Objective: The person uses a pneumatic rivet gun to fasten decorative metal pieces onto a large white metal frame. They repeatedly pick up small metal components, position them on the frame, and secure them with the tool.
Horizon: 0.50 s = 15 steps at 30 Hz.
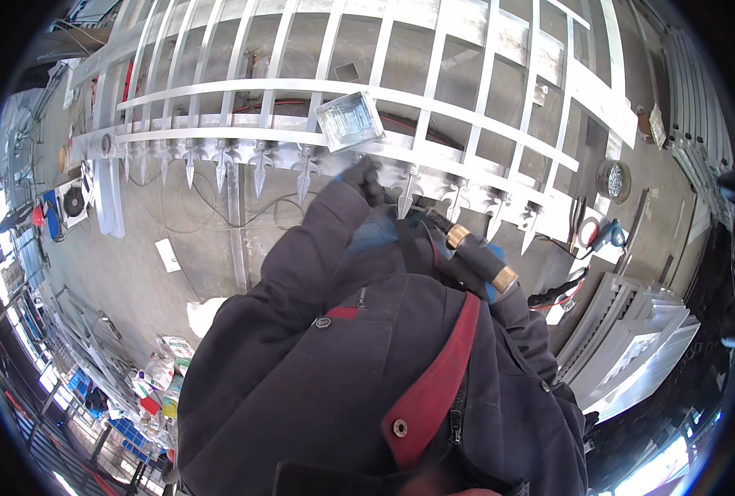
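Note:
My left hand, in a dark glove, is at the edge of a silver metal railing panel. Its fingers look bent together; whatever they grip, if anything, is hidden. Just beyond it, a clear square box with thin silvery pieces inside rests tilted across the bars. Spear-shaped finials line the near edge, on both sides of this hand. To the right, a dark cylindrical tool handle with brass-coloured fittings slants in front of my right sleeve. My right hand's fingers are not distinguishable there.
A round dish of small parts and a blue power tool are at the right. Stacked pale metal panels stand nearer me. Thin cables cross the floor beyond my left arm, and clutter lies at lower left.

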{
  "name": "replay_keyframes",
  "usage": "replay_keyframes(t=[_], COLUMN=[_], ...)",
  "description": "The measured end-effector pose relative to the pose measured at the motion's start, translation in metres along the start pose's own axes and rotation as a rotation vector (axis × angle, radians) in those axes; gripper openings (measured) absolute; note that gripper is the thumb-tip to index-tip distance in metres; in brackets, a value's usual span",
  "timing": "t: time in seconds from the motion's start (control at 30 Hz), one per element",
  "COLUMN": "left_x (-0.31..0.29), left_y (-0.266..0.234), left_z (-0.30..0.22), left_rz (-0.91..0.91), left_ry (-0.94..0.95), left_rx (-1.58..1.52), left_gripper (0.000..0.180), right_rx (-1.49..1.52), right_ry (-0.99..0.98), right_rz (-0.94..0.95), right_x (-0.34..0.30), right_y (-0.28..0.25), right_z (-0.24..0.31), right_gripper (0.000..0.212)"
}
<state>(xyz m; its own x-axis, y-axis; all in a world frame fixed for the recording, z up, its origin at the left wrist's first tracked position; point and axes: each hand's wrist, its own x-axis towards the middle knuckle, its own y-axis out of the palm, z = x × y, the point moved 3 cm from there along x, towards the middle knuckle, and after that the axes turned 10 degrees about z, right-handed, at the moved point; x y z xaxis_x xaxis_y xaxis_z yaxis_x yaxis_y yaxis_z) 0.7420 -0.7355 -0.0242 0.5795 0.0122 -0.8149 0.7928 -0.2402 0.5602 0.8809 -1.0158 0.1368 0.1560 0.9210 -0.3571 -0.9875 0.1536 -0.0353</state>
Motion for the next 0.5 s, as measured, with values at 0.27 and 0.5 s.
replay_keyframes(t=[0.27, 0.5], left_x=[-0.041, 0.026], left_y=[0.021, 0.047], left_z=[0.019, 0.146], left_rz=[0.135, 0.157], left_ry=[0.014, -0.326], left_rx=[0.035, 0.480], left_gripper=[0.049, 0.034], right_rx=[0.159, 0.690], right_ry=[0.218, 0.422], right_rz=[-0.211, -0.647], right_x=[-0.035, -0.127], right_y=[-0.004, -0.036], right_z=[-0.024, -0.110], right_gripper=[0.031, 0.029])
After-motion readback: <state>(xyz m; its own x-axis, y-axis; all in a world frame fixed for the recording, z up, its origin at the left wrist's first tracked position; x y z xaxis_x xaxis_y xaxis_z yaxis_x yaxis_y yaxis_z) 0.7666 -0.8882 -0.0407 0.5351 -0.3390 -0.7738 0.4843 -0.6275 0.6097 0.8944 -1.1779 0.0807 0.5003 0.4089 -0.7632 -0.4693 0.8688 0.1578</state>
